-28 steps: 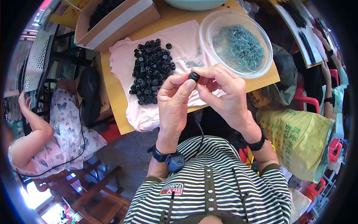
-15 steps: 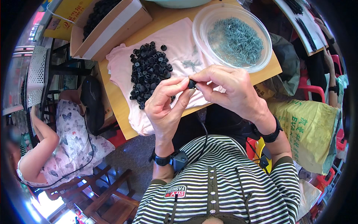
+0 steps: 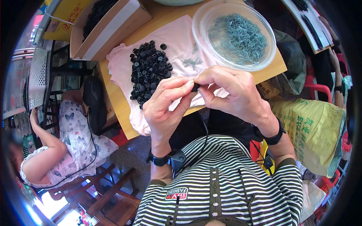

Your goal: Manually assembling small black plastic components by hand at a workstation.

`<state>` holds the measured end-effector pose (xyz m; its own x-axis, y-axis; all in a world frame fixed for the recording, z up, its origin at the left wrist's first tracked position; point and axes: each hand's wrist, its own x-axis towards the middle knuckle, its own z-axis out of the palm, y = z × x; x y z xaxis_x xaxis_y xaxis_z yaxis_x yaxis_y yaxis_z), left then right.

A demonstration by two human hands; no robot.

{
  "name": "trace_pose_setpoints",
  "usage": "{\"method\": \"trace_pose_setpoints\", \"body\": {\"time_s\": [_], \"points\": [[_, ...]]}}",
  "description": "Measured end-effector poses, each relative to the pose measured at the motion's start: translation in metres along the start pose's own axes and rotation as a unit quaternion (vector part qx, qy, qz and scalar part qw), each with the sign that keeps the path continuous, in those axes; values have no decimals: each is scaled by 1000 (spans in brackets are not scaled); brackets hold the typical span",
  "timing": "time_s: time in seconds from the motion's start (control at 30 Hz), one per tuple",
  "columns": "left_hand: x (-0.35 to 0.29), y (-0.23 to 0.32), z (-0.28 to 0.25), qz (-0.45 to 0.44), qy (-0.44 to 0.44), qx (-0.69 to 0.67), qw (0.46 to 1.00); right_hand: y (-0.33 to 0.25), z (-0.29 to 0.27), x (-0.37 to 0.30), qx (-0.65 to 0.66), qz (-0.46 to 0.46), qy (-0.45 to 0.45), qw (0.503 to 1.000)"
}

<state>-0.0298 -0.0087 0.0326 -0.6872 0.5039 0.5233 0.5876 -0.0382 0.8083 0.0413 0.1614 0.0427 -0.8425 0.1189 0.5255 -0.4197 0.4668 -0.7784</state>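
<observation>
Pinched between both hands, above the near edge of the pink cloth, is a small black cap (image 3: 195, 88). Thumb and fingertips of my left hand (image 3: 167, 100) grip its left side. On its right side the fingers of my right hand (image 3: 232, 88) are closed as well; whether they also hold a screw is hidden. To the left lies a heap of black caps (image 3: 149, 71) on the pink cloth (image 3: 177, 41), with one loose cap (image 3: 163, 46) beyond it. A few screws (image 3: 191, 63) rest on the cloth just past my fingers.
A round clear plastic tub (image 3: 272, 49) full of screws stands at the table's right. At the back left is a cardboard box (image 3: 109, 32) of black pieces. A yellow sack (image 3: 316, 132) sits to my right. Another person (image 3: 49, 147) is on the left.
Both hands remain together on the cap, with the fingers slightly shifted around it. The view has moved a little; the heap and tub look unchanged.
</observation>
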Motion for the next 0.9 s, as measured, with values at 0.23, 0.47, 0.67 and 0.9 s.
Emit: {"method": "trace_pose_setpoints", "body": {"time_s": [0.23, 0.47, 0.67, 0.9], "points": [[2, 4, 6, 37, -18, 22, 999, -1, 8, -4, -62, -2, 41, 997], [-7, 4, 10, -112, 61, -218, 968, -6, 8, -7, 269, 183, 55, 944], [-4, 8, 16, -251, 91, -441, 857, -5, 5, -1, 62, 23, 50, 997], [-5, 14, 27, -303, 109, -519, 792, 0, 14, -5, -87, -51, 119, 988]]}}
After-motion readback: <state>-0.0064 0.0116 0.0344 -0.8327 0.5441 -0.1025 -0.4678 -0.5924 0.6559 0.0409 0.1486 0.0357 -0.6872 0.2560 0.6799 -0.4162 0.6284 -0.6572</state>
